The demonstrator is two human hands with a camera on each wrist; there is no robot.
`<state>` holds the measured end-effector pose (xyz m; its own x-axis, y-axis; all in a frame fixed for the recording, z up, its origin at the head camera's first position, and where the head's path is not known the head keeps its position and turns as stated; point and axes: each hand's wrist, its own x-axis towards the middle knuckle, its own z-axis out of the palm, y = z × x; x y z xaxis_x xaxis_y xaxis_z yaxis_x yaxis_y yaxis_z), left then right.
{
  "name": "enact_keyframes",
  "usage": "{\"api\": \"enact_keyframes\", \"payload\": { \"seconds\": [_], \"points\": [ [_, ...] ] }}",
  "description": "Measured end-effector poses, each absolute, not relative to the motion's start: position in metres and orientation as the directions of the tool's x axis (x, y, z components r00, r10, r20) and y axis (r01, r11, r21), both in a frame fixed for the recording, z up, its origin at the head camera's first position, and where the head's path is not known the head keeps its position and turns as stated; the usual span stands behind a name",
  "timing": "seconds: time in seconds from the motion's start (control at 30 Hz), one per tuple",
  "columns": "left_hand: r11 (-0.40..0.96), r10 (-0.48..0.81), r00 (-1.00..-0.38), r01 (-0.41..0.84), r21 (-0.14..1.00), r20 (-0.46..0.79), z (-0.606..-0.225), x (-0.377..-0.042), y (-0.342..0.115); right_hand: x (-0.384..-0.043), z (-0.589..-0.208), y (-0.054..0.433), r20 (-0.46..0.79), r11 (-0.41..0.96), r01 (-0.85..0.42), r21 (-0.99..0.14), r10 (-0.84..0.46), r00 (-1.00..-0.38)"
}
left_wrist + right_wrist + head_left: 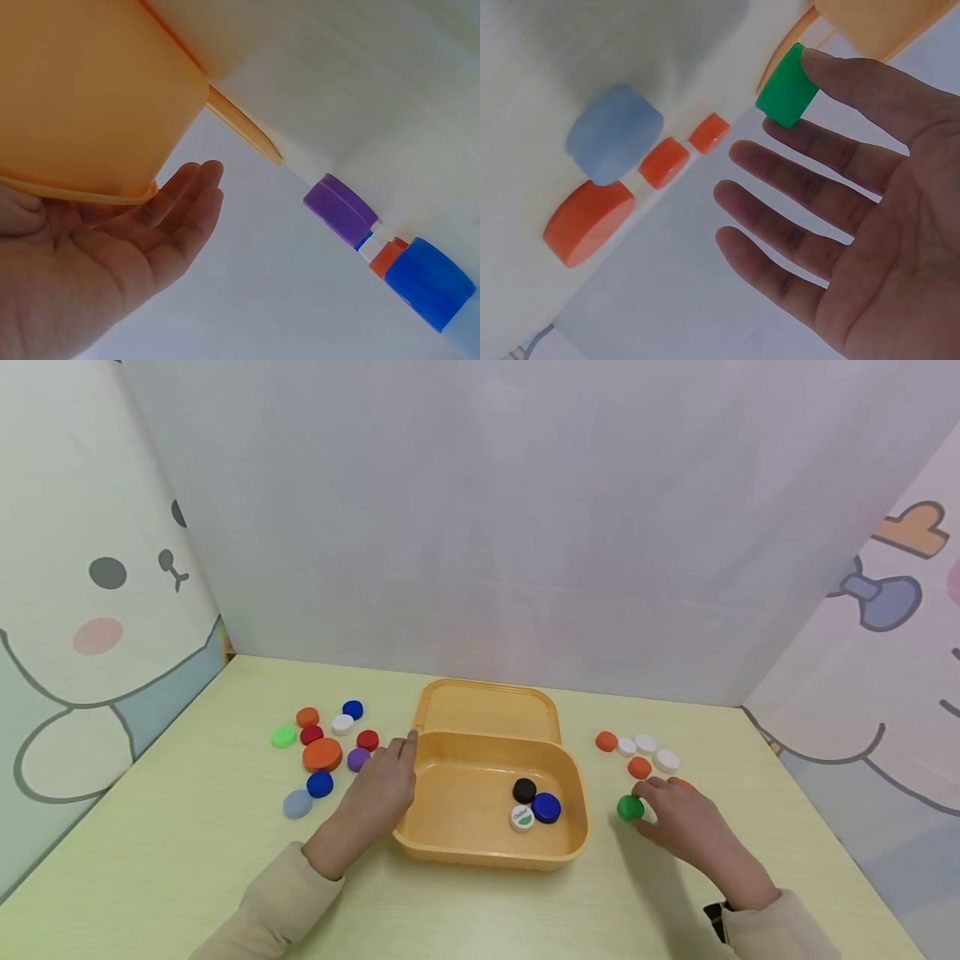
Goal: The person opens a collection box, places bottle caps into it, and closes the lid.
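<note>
Beige-sleeved right hand pinches the round green plastic cap thumb-to-forefinger, other fingers spread, right of the yellow-orange plastic box, so I'd lift straight, my relaxed left hand touching the box

My right grip makes a soft shadow on the bright desk. My wrist views look duller.
</note>
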<state>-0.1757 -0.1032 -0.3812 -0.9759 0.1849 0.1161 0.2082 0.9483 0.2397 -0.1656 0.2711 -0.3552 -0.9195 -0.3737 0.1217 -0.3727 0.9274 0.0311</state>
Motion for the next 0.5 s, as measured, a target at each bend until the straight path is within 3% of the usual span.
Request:
{"api": "enact_keyframes", "payload": {
  "seconds": [0.5],
  "points": [
    [0.945,0.185,-0.976,0.208,0.253,0.114,-0.381,-0.175,-0.104,-0.17,-0.318,0.239,0.2,0.892,-0.441,0.1,-0.452,-0.869]
  ]
}}
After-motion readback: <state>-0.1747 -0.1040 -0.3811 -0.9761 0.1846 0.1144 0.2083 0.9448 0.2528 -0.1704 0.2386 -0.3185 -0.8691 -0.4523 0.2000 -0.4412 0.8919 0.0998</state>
